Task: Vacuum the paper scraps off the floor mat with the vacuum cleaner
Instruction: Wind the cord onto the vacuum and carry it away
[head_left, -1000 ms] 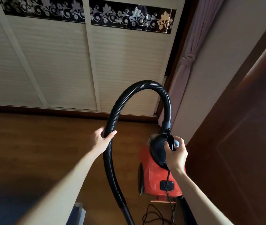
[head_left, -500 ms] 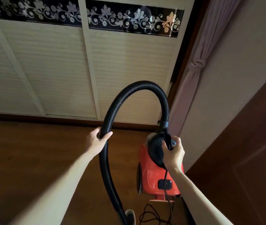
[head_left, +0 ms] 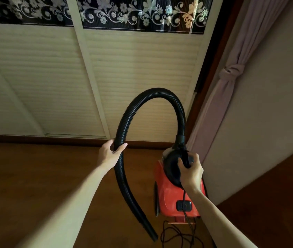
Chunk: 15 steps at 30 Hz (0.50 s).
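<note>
Left hand (head_left: pixel 110 153) curls round the hose (head_left: pixel 153 91), whose free end trails down toward the person; right hand (head_left: pixel 190 173) grips the carry handle (head_left: pixel 183 152) of the red vacuum cleaner (head_left: pixel 169 199).

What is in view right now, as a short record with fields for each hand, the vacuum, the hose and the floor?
left hand: grips the black hose partway along
right hand: grips the black handle on top of the vacuum cleaner
vacuum cleaner: red body, close to the wall, cord trailing below it
hose: arches up from the vacuum cleaner, free end hanging low
floor: brown wood
not in view: floor mat, paper scraps
</note>
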### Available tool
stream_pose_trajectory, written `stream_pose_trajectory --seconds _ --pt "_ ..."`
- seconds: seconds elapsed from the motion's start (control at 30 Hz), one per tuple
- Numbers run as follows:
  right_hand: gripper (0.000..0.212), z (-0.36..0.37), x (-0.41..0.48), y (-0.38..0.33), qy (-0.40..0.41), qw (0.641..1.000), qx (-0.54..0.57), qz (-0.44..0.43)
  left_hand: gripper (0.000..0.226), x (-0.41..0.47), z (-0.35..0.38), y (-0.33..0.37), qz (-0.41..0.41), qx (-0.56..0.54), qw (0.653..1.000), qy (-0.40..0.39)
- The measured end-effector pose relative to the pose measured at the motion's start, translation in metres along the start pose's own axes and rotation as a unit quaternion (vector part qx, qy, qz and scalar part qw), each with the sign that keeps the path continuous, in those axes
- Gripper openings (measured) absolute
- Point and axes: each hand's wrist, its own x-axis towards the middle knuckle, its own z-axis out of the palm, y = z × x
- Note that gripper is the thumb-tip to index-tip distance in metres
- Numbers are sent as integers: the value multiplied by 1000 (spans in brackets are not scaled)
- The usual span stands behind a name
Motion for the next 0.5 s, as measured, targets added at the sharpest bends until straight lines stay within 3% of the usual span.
stream_pose_trajectory --seconds 0.5 --pt "19 75 99 -20 18 1000 3 -1 30 139 11 -15 22 -17 999 -43"
